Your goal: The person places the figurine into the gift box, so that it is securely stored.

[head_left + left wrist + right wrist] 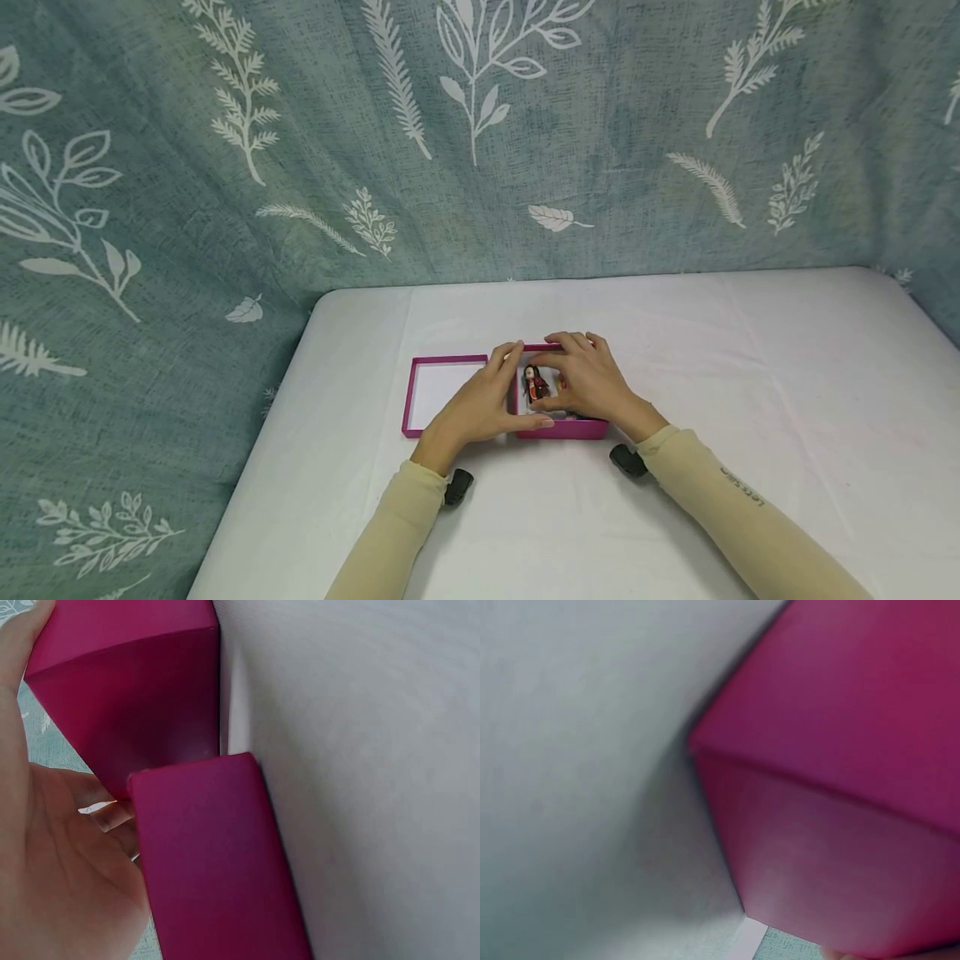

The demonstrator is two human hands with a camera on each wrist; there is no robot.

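Figurine (pixel 534 387) lies in the pink box (pixel 573 430), between both hands. The left hand (pixel 483 402), half spread, holds the box's side, thumb in front, fingers at the far corner. The right hand (pixel 591 379), partly open, brackets the figurine; whether it pinches cannot be told. Steady left hold, light right pressure should serve best.

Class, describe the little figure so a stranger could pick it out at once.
On the white table, find the deeper magenta box, to the right of the shallow lid. Inside, framed by the curve of the right hand, is the little figure. Long black hair and dark red clothing set it apart from the partly hidden thing beside it.
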